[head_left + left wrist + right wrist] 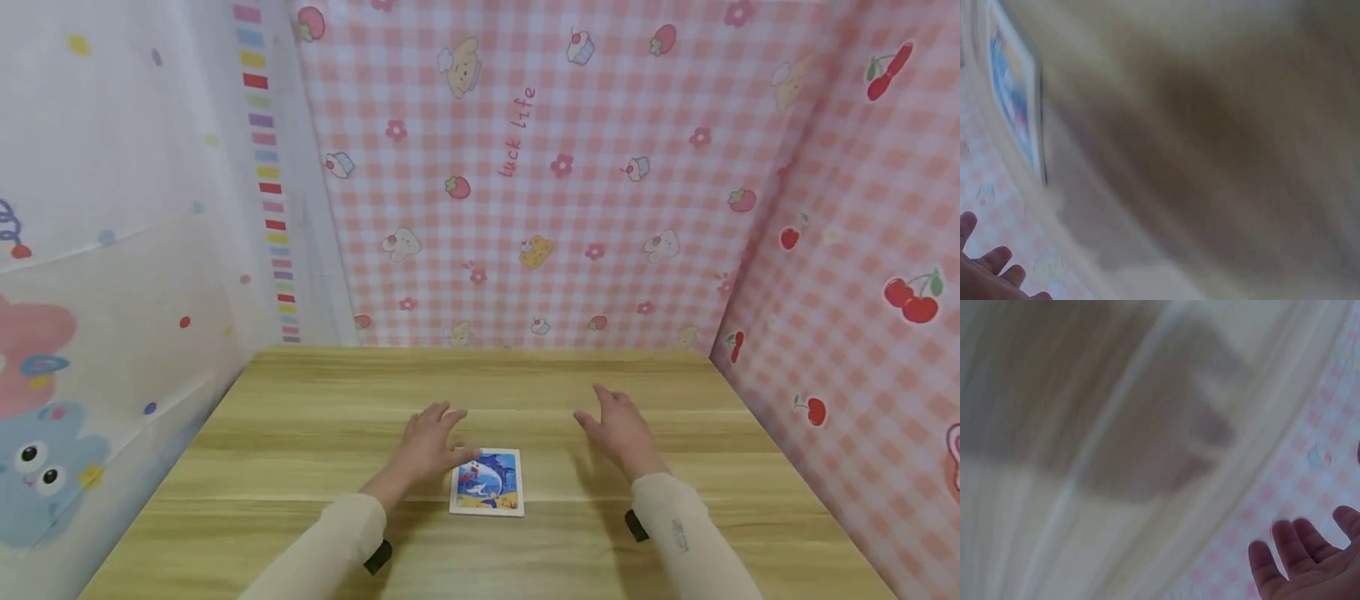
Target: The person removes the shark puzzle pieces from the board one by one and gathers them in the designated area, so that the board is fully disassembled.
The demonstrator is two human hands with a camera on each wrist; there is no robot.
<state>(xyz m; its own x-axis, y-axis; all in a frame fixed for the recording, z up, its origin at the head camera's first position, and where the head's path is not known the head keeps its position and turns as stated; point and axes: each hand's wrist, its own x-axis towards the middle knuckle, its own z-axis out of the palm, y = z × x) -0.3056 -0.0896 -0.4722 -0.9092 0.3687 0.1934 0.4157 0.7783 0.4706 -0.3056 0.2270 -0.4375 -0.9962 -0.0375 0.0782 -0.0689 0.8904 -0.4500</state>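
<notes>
A small square picture puzzle (489, 490) with a white frame lies flat on the wooden table; its picture shows blue sea animals. Just left of it is my left hand (426, 443), held over the table with fingers spread. The thumb overlaps the puzzle's top edge in the head view, while in the left wrist view the hand (988, 275) appears apart from the puzzle (1013, 94). To the right, my right hand (619, 429) hovers above the tabletop, its fingers loosely extended and holding nothing. The right wrist view shows that hand (1310, 562) with fingers apart.
The wood-grain table (300, 400) ends at a pink checked cloth (510, 208) behind. Another checked cloth (862, 250) hangs on the right, and a white patterned cloth (150, 208) on the left. Both wrists wear a dark device beneath the cream sleeves (693, 533).
</notes>
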